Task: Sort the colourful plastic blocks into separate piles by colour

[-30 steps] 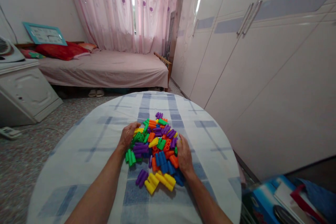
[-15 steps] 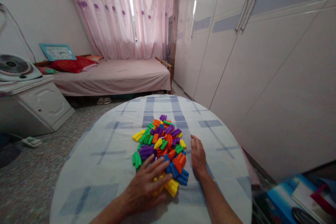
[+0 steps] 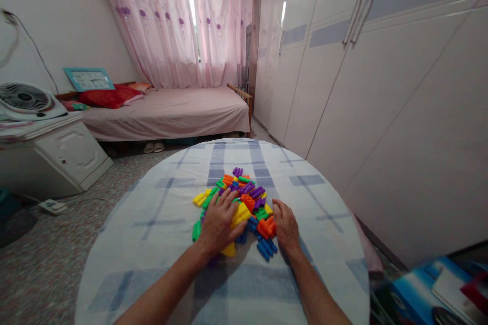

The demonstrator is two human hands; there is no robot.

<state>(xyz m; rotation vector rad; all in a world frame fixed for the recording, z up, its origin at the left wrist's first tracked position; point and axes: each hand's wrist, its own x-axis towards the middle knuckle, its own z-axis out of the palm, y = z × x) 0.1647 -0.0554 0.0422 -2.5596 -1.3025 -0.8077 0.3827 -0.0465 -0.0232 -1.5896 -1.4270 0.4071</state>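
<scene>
A pile of plastic tube-shaped building blocks (image 3: 248, 202) in purple, green, orange, yellow and blue lies on the cloth-covered round table (image 3: 160, 259). My left hand (image 3: 219, 219) reaches over the pile's left side, its fingers curved down on the blocks. Between its thumb and index finger sits a yellow block (image 3: 241, 214). Another yellow block (image 3: 229, 250) shows below the wrist side. My right hand (image 3: 285, 226) rests on its edge along the pile's right side, fingers extended and holding nothing. Close to its fingers are orange blocks (image 3: 266, 227) and, lower, blue blocks (image 3: 266, 248).
White wardrobe doors (image 3: 400, 111) stand to the right of the table. A bed (image 3: 171, 111) is beyond it, and a fan (image 3: 26, 99) sits on a white cabinet (image 3: 72, 152) at left. A blue box (image 3: 423, 289) lies at lower right.
My left hand has moved forward and up over the pile, carrying yellow blocks away from the near edge. The right hand has shifted slightly closer to the pile.
</scene>
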